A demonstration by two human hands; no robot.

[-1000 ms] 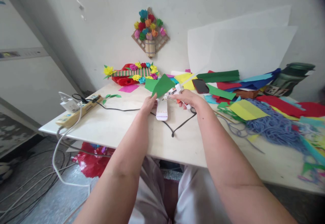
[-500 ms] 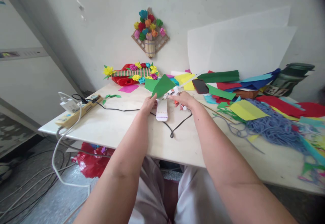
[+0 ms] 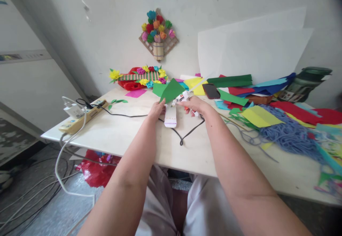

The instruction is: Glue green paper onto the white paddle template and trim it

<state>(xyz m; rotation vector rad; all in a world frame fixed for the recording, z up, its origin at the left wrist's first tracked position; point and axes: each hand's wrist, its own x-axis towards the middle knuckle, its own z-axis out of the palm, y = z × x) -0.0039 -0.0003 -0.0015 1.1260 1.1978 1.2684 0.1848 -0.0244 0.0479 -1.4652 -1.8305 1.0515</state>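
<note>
Your left hand (image 3: pixel 157 109) pinched the lower corner of the green paper triangle (image 3: pixel 171 90), fingers closed on it. Your right hand (image 3: pixel 196 104) was wrapped around the glue gun (image 3: pixel 184 97), nozzle just right of the triangle. A white paper roll (image 3: pixel 170 116) lay below it. The black cord (image 3: pixel 187 134) trailed below-right. A phone (image 3: pixel 211 91) lay further right.

The right hand (image 3: pixel 196 104) is holding the glue gun (image 3: pixel 184 97) slightly closer to the green paper (image 3: pixel 171 90) than 1 second earlier.
</note>
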